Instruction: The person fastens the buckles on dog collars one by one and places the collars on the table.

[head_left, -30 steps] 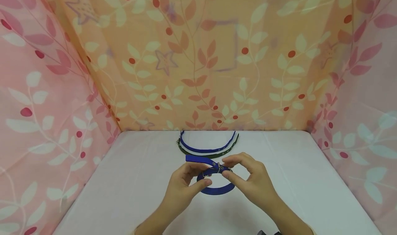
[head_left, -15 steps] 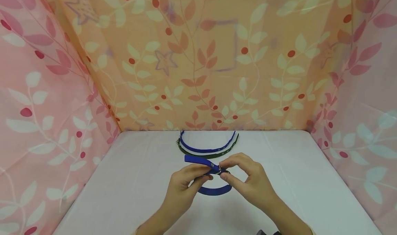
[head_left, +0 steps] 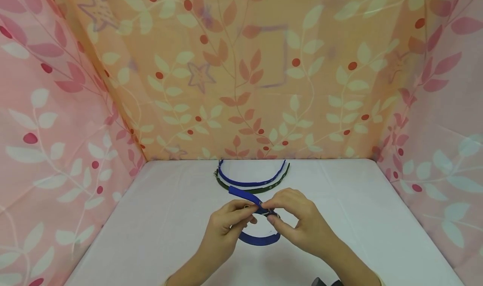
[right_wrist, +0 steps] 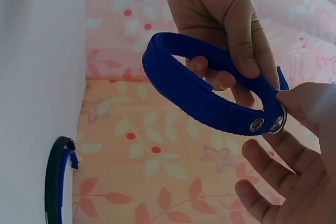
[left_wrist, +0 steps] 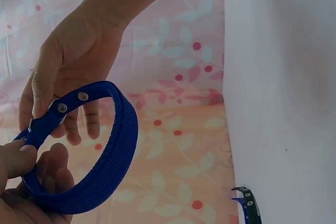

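Note:
Both hands hold a blue webbing dog collar (head_left: pixel 259 240), bent into a loop above the table, with its free end slanting up and left. My left hand (head_left: pixel 222 225) pinches the band on the left side, near the metal buckle. On the right, my right hand (head_left: pixel 302 219) pinches the strap at the metal hardware between thumb and index finger; its other fingers are extended in the right wrist view. Metal eyelets (right_wrist: pixel 256 125) show along the collar's band there. Fingers partly hide the buckle, so I cannot tell how the prong sits.
Two more collars lie curved at the back of the white table (head_left: pixel 151 219): a blue one (head_left: pixel 245 184) and a dark green one (head_left: pixel 260 190) in front of it. Patterned cloth walls (head_left: pixel 241 89) rise at the back and both sides. A dark object (head_left: pixel 318 282) shows at the bottom edge.
The collar's free end has tilted more steeply and shifted slightly right. My right fingers have moved left, onto the strap by the buckle. The loop hangs slightly lower.

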